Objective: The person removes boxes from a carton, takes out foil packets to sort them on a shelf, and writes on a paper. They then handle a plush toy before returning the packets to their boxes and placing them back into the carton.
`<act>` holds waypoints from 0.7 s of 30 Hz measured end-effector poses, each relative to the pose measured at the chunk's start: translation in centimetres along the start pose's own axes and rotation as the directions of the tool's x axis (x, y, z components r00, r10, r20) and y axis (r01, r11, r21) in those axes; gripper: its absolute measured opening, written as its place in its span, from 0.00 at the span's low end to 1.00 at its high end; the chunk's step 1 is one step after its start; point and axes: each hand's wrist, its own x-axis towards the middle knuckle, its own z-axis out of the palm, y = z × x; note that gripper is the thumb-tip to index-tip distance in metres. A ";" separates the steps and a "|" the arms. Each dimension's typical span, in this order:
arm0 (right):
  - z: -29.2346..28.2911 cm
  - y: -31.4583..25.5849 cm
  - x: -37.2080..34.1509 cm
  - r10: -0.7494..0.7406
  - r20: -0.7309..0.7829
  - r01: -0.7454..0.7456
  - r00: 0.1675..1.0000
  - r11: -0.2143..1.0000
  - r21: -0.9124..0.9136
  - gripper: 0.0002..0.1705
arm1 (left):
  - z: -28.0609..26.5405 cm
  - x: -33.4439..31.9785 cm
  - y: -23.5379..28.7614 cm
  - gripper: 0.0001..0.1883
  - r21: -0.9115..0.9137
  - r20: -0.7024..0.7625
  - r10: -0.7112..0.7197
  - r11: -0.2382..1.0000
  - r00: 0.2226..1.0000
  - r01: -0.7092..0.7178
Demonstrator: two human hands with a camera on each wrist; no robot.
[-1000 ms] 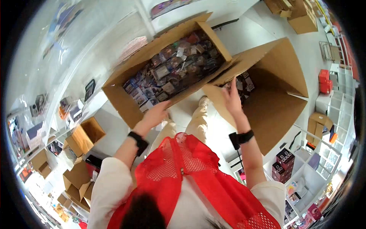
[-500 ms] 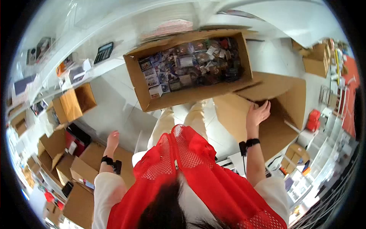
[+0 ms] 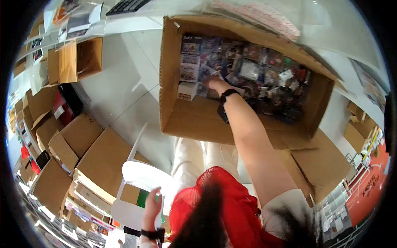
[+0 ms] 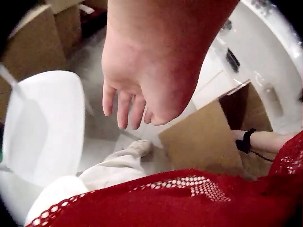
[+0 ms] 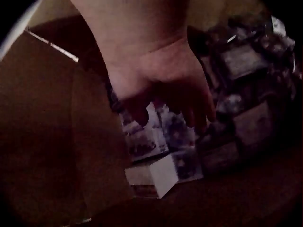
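A large cardboard box (image 3: 194,118) holds many small clear-wrapped packets (image 3: 250,70). My right hand (image 3: 214,82) reaches down inside it, at the packets on the left. In the right wrist view, the fingers of that hand (image 5: 163,78) point downward, spread apart over the packets (image 5: 177,132). A small white box (image 5: 163,175) lies just below the fingertips. My left hand (image 3: 153,203) hangs beside the white chair, apart from the box. The left wrist view shows this hand (image 4: 142,80) with loosely bent fingers and nothing in them.
A white chair (image 3: 144,175) stands at the left of the legs. Several opened cartons (image 3: 103,155) crowd the floor farther left. A second carton (image 3: 322,161) adjoins the large box at its lower right. A shelf edge with a calculator (image 3: 126,6) runs along the top.
My right hand has left the second carton and reached into the packet box. My left hand moved off the box rim and now hangs by the chair. The view has shifted.
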 end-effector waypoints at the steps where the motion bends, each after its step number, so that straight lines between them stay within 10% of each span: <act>1: 3.0 1.7 6.7 -0.226 0.084 0.240 0.970 0.936 -0.257 0.29 | 0.9 -1.9 -3.5 0.14 0.027 0.011 -0.140 0.990 0.990 0.140; 3: 5.7 1.1 11.3 -0.366 0.163 0.397 0.916 0.883 -0.250 0.34 | 0.9 -3.4 -2.4 0.14 0.044 -0.026 -0.257 0.965 0.966 0.258; 6: 7.3 -4.6 5.6 -0.133 0.132 0.059 0.982 0.889 0.455 0.34 | -0.6 -5.2 4.2 0.13 -0.054 -0.077 -0.310 0.950 0.948 0.307; 8: 10.5 -1.8 10.7 -0.307 0.051 0.288 0.950 0.931 0.224 0.22 | -0.5 -5.8 2.2 0.14 -0.135 -0.072 -0.334 0.937 0.940 0.323; 17: 7.8 0.7 7.7 -0.326 0.116 0.257 0.938 0.881 0.396 0.37 | -0.6 -3.5 1.2 0.15 -0.357 -0.190 -0.249 0.918 0.950 0.170; 20: 6.7 1.5 6.5 -0.359 0.134 0.258 0.923 0.840 0.478 0.44 | -2.5 0.8 7.2 0.16 0.364 0.189 -0.647 0.745 0.739 0.559; 21: 6.6 1.6 6.3 -0.356 0.135 0.242 0.925 0.824 0.512 0.46 | -0.9 -1.3 2.6 0.18 -0.046 0.179 -0.400 0.909 0.899 0.413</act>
